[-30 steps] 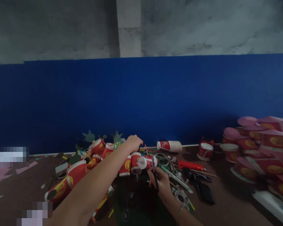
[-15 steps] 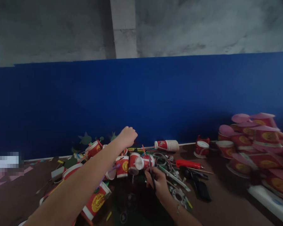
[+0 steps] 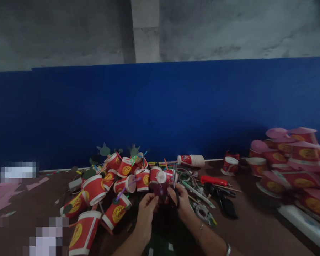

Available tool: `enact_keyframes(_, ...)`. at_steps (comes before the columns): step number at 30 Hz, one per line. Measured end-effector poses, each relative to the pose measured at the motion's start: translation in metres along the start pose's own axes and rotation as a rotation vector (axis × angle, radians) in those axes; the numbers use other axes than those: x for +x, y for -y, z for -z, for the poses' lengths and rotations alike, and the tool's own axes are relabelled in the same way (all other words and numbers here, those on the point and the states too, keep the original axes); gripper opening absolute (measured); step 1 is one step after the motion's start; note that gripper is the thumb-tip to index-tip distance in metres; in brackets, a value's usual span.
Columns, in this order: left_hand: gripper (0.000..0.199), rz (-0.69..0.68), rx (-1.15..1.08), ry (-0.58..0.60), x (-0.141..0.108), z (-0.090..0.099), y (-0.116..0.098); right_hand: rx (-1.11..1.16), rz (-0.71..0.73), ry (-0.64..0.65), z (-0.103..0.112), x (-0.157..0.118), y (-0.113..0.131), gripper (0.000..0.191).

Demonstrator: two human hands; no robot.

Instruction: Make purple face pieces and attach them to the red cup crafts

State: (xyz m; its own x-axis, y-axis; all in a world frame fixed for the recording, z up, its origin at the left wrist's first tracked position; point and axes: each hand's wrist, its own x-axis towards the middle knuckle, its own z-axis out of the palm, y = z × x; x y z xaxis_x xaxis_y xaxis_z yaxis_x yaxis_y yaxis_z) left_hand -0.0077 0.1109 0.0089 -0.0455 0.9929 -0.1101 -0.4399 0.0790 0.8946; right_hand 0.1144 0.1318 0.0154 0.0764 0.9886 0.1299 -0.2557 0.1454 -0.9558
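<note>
At the lower centre, my left hand (image 3: pixel 149 206) has its fingers pinched on a small dark piece (image 3: pixel 160 190) with a pale mark on it. Close on its right, my right hand (image 3: pixel 180 201) is closed round the dark handles of scissors (image 3: pixel 174 177), whose blades point up and away. The fingers of both hands almost meet at the dark piece. Just beyond them lie red and white paper cups (image 3: pixel 161 176). More red cups with yellow emblems (image 3: pixel 142 180) lie heaped to the left, some with coloured straws.
A stack of paper cups (image 3: pixel 191 160) lies near the blue wall (image 3: pixel 160 113). Right of my hands are a tape roll (image 3: pixel 202 212), a red tool (image 3: pixel 214 180) and a dark glue gun (image 3: pixel 227 204). Pink-topped cups (image 3: pixel 304 153) are piled far right, behind a white power strip (image 3: pixel 305 225).
My left hand has come back from over the cups near the wall to beside my right hand, and now pinches the dark piece. The scissors point more upright. The view has shifted slightly.
</note>
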Motion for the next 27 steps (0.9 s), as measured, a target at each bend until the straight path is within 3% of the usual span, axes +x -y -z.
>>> enact_keyframes(6,0.039,-0.013,0.16,0.047,0.003,0.001,-0.003,-0.098,-0.05,0.171,0.005,0.0,0.002,0.04)
enact_keyframes(15,0.039,-0.235,0.116,-0.147,0.001,0.004,-0.012,-0.318,0.088,0.262,0.005,-0.005,0.008,0.035)
enact_keyframes(19,0.036,-0.267,0.08,-0.182,0.003,0.004,-0.01,-0.394,0.176,0.419,0.003,-0.01,0.003,0.027)
enact_keyframes(21,0.036,-0.252,0.041,-0.22,0.003,0.004,-0.007,-0.371,0.153,0.513,0.002,-0.012,-0.001,0.025)
enact_keyframes(24,0.049,-0.15,-0.026,-0.342,0.003,0.004,-0.003,-0.301,0.109,0.543,0.001,-0.013,-0.004,0.024)
enact_keyframes(27,0.049,-0.122,0.023,-0.293,0.002,0.005,-0.002,-0.24,0.088,0.531,-0.001,-0.014,-0.002,0.025)
